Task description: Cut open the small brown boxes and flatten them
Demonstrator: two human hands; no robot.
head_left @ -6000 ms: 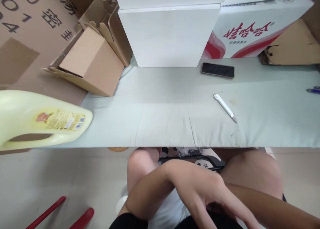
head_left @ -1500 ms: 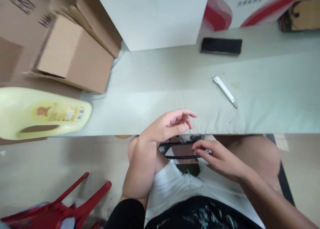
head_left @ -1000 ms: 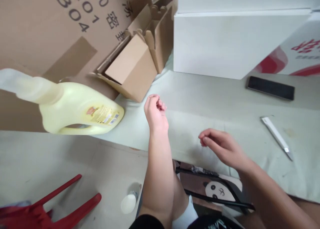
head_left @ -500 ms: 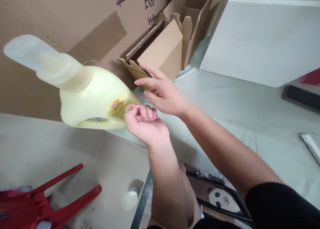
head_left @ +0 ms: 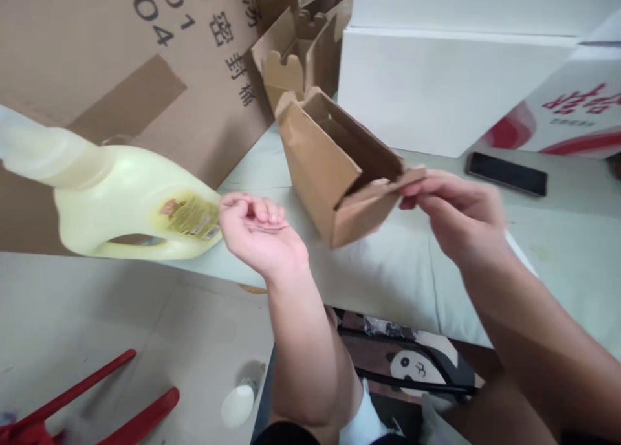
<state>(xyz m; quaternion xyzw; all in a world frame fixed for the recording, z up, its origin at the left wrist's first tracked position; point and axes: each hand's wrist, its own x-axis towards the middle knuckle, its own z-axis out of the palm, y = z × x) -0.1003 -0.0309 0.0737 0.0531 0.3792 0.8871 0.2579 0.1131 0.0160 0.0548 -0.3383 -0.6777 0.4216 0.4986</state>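
Over the pale green cloth [head_left: 398,273], near the middle, we have a small brown box [head_left: 313,167] with its top open. We can't tell if all of its bottom sits on the cloth. Our right hand [head_left: 466,218] pinches a flap [head_left: 410,180] at the box's right end, thumb and fingers pressed together on it. Our left hand [head_left: 264,238] is on the other side, apart from the box. Its palm faces up and its fingers are half curled, loose and not squeezed. It is right by the big yellow bottle [head_left: 130,186], but we can't tell if they touch. Behind our box we see more brown boxes [head_left: 281,76] with open tops. A big white box [head_left: 412,96] stands to their right, then a black phone [head_left: 507,173] lies flat. Down on the floor, we see a white cup [head_left: 237,406] and two red legs [head_left: 150,416].
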